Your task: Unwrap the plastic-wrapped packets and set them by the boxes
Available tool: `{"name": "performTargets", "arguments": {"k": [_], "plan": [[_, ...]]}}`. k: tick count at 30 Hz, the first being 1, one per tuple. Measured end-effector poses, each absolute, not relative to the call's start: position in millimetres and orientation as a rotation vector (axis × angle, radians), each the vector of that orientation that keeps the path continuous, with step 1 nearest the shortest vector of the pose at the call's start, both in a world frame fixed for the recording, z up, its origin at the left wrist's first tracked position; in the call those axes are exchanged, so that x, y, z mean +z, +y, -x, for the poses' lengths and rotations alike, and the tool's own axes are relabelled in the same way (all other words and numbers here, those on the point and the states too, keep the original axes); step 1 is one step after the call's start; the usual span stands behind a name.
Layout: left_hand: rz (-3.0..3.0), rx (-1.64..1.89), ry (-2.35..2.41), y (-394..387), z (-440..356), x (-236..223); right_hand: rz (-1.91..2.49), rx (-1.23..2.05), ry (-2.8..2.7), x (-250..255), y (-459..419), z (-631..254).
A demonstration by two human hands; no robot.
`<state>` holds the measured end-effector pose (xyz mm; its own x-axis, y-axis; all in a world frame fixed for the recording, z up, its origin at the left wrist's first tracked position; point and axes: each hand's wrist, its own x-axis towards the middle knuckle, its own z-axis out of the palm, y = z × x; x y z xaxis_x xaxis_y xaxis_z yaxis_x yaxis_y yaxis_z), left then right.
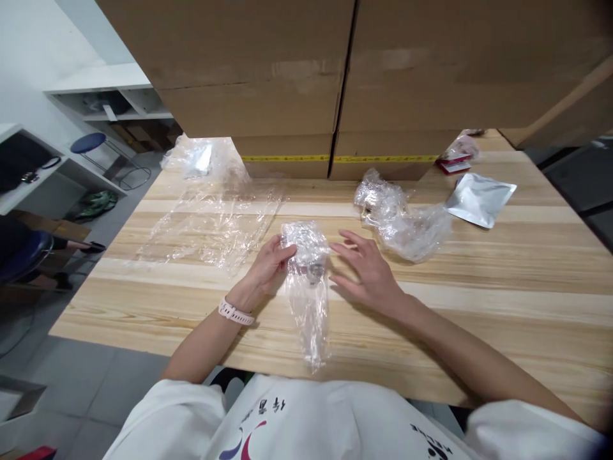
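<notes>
In the head view, a small bundle in clear plastic wrap (306, 246) is before me over the wooden table, its loose end of film trailing toward my body. What lies inside the wrap is hard to make out; a reddish edge and a dark spot show through. My left hand (271, 263) grips the bundle's left side, thumb on top, with a pink watch band on the wrist. Just right of the bundle, my right hand (361, 268) is open, fingers spread, its fingertips close to the wrap's edge and holding nothing.
Large cardboard boxes (287, 102) stand along the table's back. Crumpled clear film (215, 223) spreads at the left. A wrapped clump of plastic (407, 223), a silver pouch (481, 199) and a red-and-white packet (454, 165) lie to the right. A blue stool (89, 142) stands beyond the table.
</notes>
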<state>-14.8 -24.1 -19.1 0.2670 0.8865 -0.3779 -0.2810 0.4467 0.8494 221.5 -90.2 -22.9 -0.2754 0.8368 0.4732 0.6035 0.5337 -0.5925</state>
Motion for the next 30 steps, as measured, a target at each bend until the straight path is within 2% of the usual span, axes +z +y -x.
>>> {"name": "performTargets", "arguments": {"k": [2, 4, 7, 9, 11, 14, 20, 30], "plan": [[-0.748, 0.840, 0.891, -29, 10, -17, 1.146, 0.374, -2.062, -23, -70, -221], [-0.749, 0.786, 0.843, -33, 8, -15, 1.147, 0.557, -2.030, -22, -51, -219], [-0.809, 0.694, 0.866, -35, 11, -13, 1.314, 0.967, -1.690, -20, -19, -218], [-0.899, 0.633, 0.929, -35, 16, -11, 1.424, 1.066, -1.360, -19, 2, -220], [-1.016, 0.582, 1.012, -35, 20, -10, 1.442, 0.924, -1.175, -18, 15, -225], [-1.282, 0.578, 1.159, -35, 25, -11, 1.440, 0.670, -1.330, -17, 7, -230], [-1.742, 0.697, 1.465, -37, 24, -11, 1.643, 0.823, -1.975, -20, -66, -217], [-1.826, 0.530, 1.272, -47, 21, 2, 1.341, 0.558, -2.075, -22, -70, -197]]}}
